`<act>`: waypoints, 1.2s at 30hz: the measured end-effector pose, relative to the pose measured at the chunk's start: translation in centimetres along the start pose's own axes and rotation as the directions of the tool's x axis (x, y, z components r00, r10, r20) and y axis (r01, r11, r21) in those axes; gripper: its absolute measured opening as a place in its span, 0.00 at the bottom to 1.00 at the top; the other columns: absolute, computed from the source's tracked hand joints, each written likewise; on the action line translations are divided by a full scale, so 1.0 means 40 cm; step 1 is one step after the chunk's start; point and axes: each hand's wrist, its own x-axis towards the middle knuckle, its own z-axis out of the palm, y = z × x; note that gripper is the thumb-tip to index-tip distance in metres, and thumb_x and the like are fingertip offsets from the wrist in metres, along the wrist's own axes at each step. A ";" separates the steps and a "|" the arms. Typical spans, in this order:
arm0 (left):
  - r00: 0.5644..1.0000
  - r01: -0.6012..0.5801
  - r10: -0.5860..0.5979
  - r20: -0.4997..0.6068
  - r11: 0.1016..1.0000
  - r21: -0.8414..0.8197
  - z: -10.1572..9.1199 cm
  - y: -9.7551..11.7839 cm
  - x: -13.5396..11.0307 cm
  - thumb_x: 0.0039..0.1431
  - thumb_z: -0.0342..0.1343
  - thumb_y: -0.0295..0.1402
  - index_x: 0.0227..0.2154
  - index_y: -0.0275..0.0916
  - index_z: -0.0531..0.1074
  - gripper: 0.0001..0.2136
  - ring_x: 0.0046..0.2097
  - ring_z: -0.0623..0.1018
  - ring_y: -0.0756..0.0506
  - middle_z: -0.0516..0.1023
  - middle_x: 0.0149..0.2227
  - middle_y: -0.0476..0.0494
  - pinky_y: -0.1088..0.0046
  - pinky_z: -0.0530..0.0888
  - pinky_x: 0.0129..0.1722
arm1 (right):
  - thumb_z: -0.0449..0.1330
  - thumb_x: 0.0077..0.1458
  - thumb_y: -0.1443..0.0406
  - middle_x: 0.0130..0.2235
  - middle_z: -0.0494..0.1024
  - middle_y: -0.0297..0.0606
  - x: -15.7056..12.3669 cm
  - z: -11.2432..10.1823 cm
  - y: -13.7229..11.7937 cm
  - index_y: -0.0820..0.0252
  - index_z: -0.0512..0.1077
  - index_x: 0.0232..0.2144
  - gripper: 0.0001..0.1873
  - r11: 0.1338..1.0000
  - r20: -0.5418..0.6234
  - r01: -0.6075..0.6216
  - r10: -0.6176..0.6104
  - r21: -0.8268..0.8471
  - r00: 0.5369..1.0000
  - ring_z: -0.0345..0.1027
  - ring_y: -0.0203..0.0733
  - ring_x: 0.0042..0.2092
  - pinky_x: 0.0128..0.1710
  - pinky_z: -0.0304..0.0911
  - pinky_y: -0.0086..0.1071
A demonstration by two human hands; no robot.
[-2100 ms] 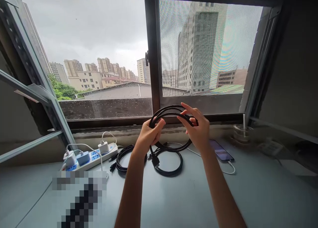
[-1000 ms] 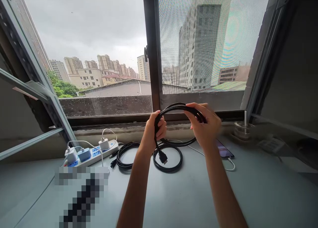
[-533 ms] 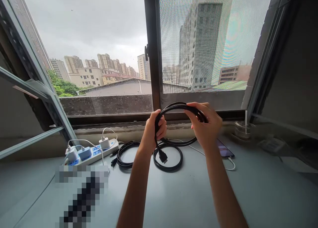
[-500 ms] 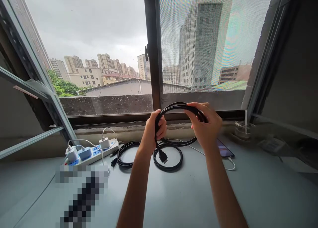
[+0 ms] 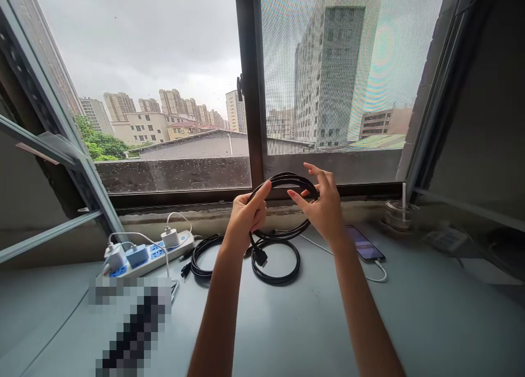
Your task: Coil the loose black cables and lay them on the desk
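Observation:
I hold a coiled black cable (image 5: pixel 283 181) upright in the air before the window. My left hand (image 5: pixel 245 217) grips the coil's left side, forefinger stretched along it, and the cable's plug (image 5: pixel 260 255) dangles below. My right hand (image 5: pixel 321 207) pinches the coil's right side, with its upper fingers spread. Two more black cable coils lie on the grey table beneath: one (image 5: pixel 279 261) under my hands, another (image 5: pixel 202 256) to its left.
A white power strip (image 5: pixel 150 253) with several chargers sits at the left. A phone (image 5: pixel 364 244) on a white cord lies at the right, a glass jar (image 5: pixel 397 215) beyond it. A blurred-out patch (image 5: pixel 131 328) covers the near left. The window frame (image 5: pixel 251 87) rises behind.
My right hand has slid left along the coil and loosened from a full grip to a pinch with fingers spread. My left forefinger now stretches out. The coil sits slightly lower and narrower.

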 end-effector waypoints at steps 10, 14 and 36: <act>0.991 -0.130 0.131 -0.040 0.991 0.027 -0.027 0.016 -0.004 0.52 0.56 0.46 0.10 0.38 0.43 0.30 0.12 0.49 0.59 0.45 0.08 0.56 0.75 0.44 0.14 | 0.60 0.53 0.64 0.33 0.77 0.36 -0.008 0.000 -0.024 0.61 0.73 0.37 0.09 0.992 0.096 -0.125 0.122 0.025 0.988 0.69 0.38 0.32 0.29 0.64 0.28; 0.982 -0.178 0.178 -0.068 0.984 0.009 -0.021 0.021 -0.011 0.52 0.57 0.46 0.09 0.37 0.45 0.30 0.12 0.49 0.59 0.45 0.08 0.56 0.75 0.44 0.14 | 0.61 0.52 0.60 0.29 0.76 0.35 -0.005 -0.017 -0.043 0.60 0.75 0.33 0.10 0.990 0.072 -0.144 0.143 0.013 0.987 0.69 0.38 0.29 0.28 0.62 0.29; 0.977 -0.211 0.211 -0.013 0.977 -0.018 -0.023 0.019 -0.005 0.51 0.56 0.51 0.10 0.37 0.45 0.31 0.11 0.50 0.58 0.46 0.08 0.56 0.75 0.44 0.13 | 0.64 0.40 0.44 0.14 0.57 0.29 0.001 -0.061 -0.071 0.64 0.72 0.16 0.27 0.902 0.310 -0.403 0.343 0.156 0.887 0.45 0.28 0.18 0.17 0.44 0.25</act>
